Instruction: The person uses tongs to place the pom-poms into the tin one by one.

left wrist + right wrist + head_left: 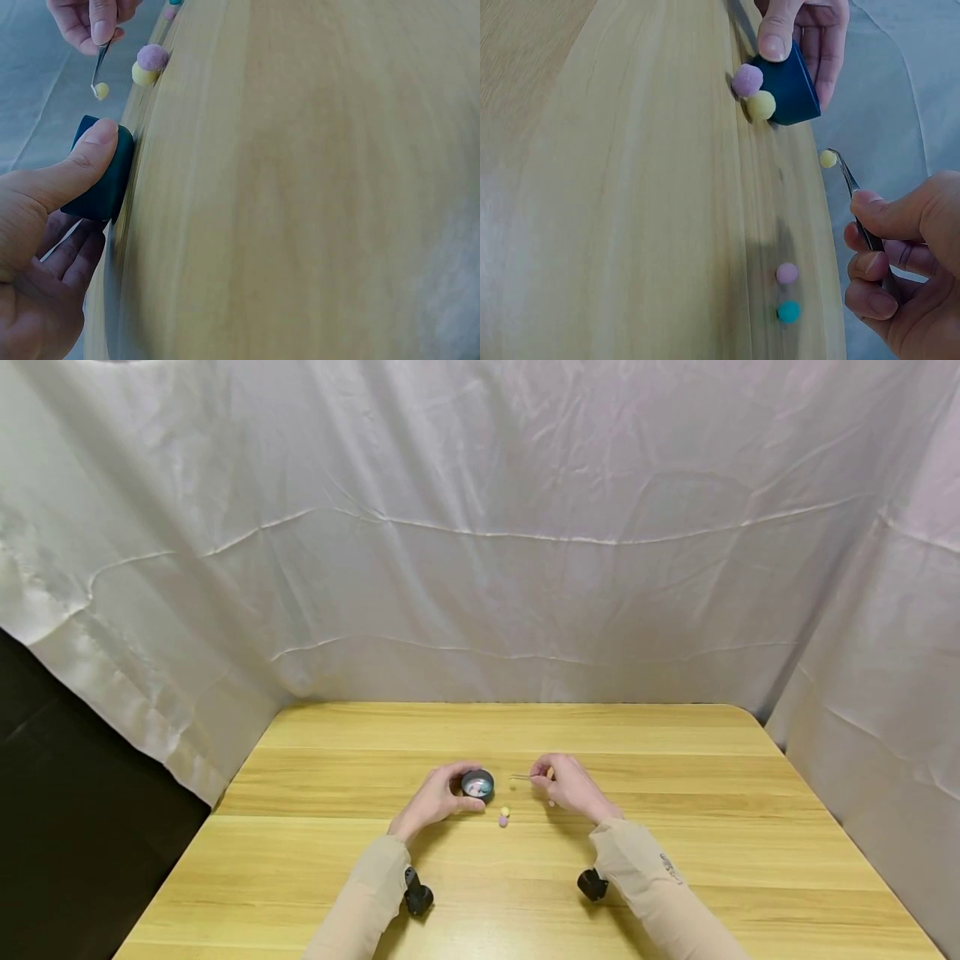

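Observation:
My left hand [450, 793] grips a small dark blue bowl [477, 785] standing on the wooden table [675, 860], thumb on its near wall [101, 184]. My right hand [551, 781] pinches metal tweezers [855, 196] whose tips hold a tiny yellow pompom [827, 158] just right of the bowl [789, 86], a little above the table. A purple pompom [747, 79] and a larger yellow pompom [761, 105] lie against the bowl's near side. The left wrist view shows the tweezers [101, 61] and the held pompom [101, 91] beyond the bowl.
A pink pompom [786, 273] and a teal pompom [788, 311] lie on the table by my right hand [900, 285]. White cloth [480, 527] hangs behind and beside the table. Black wrist cameras [417, 893] sit under both sleeves.

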A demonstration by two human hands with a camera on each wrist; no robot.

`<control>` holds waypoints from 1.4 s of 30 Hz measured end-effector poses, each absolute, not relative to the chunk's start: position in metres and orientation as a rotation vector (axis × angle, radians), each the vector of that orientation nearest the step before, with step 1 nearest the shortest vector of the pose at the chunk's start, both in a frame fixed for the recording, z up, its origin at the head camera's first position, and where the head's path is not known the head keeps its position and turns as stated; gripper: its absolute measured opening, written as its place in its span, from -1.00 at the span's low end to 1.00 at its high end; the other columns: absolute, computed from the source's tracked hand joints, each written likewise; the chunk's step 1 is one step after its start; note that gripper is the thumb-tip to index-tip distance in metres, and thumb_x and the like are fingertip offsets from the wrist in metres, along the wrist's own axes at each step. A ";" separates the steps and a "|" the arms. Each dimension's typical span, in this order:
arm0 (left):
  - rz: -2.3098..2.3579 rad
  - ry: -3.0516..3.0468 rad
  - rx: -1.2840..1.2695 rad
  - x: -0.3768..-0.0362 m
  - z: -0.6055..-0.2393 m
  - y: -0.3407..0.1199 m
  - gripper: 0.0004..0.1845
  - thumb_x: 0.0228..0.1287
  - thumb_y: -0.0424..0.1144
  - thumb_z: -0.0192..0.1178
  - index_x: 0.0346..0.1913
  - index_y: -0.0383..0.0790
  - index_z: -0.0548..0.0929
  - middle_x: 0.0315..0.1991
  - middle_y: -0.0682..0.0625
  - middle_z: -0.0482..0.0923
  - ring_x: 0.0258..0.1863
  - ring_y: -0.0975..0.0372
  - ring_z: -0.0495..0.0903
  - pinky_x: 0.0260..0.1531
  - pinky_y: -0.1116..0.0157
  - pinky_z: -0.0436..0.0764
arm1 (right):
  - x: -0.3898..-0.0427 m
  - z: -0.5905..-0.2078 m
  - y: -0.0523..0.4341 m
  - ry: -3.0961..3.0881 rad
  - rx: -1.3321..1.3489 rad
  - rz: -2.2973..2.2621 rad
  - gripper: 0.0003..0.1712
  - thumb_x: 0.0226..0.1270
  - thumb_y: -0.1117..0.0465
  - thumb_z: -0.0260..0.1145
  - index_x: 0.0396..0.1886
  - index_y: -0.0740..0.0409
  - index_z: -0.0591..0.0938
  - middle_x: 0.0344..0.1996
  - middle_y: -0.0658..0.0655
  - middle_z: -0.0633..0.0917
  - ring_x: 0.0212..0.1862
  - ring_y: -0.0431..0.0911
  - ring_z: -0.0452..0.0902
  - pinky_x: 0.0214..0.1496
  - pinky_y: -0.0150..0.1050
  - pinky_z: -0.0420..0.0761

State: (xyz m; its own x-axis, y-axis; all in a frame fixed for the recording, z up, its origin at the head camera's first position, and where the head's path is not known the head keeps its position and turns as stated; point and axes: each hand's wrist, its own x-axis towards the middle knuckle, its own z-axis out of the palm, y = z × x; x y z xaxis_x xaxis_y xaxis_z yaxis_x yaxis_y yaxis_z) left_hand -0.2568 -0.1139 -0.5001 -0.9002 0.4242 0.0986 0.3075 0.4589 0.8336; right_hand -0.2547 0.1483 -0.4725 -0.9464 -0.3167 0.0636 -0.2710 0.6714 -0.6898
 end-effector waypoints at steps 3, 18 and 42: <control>1.429 2.582 0.651 -0.257 -0.500 -0.114 -0.31 0.10 -0.29 0.51 0.32 -0.32 0.53 0.21 -0.23 0.62 0.17 -0.03 0.62 0.22 -0.04 0.57 | -0.255 -0.471 0.146 2.803 -0.495 -1.165 -0.93 0.42 0.34 0.29 -0.25 0.24 0.68 -0.36 0.11 0.67 -0.64 -0.22 0.47 -0.57 -0.38 0.52; 1.443 2.572 0.654 -0.258 -0.501 -0.114 -0.32 0.10 -0.28 0.51 0.31 -0.31 0.54 0.18 -0.21 0.64 0.13 -0.01 0.64 0.20 -0.03 0.58 | -0.253 -0.464 0.131 2.887 -0.525 -1.133 -0.95 0.37 0.32 0.35 -0.32 0.17 0.71 -0.38 0.03 0.68 -0.47 -0.22 0.46 -0.43 -0.40 0.48; 1.418 2.588 0.667 -0.259 -0.501 -0.114 -0.32 0.11 -0.27 0.51 0.31 -0.33 0.53 0.22 -0.23 0.61 0.19 -0.04 0.60 0.26 -0.05 0.54 | -0.253 -0.465 0.113 2.886 -0.575 -1.084 -0.94 0.38 0.30 0.35 -0.32 0.10 0.71 -0.36 -0.01 0.69 -0.36 -0.22 0.50 -0.29 -0.36 0.52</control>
State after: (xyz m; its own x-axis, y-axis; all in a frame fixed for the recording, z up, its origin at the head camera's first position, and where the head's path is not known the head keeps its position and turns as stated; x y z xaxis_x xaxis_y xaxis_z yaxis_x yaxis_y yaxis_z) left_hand -0.2590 -0.1138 -0.5015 -0.8962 0.4306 0.1068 0.3217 0.4652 0.8246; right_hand -0.2526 0.1127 -0.4650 -0.9329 -0.3390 0.1217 -0.3354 0.6940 -0.6371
